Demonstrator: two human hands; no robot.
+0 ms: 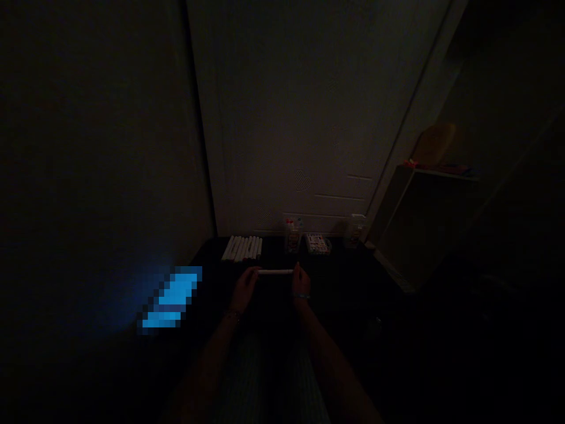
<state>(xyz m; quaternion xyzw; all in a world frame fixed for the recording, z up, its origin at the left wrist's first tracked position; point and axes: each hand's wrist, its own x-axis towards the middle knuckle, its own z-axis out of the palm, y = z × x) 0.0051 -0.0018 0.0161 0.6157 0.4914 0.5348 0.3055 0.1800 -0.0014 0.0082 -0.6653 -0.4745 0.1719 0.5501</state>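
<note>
A slim white marker [275, 272] lies level between my two hands over the dark table. My left hand [245, 288] pinches its left end, and my right hand [301, 281] grips its right end. Beyond my left hand, several white markers [242, 248] lie side by side in a row. Past my right hand stands a clear case [293, 238] with a few coloured tips in it. Beside that case lies a small flat box of markers [318, 244]. The dim light hides fine detail of my fingers.
A clear container [354, 231] stands at the table's back right, near the wall panel [282, 118]. Farther right is a cabinet [408, 218] with things on top. A pixelated bright blue screen [172, 299] glows at the left. The room is very dark.
</note>
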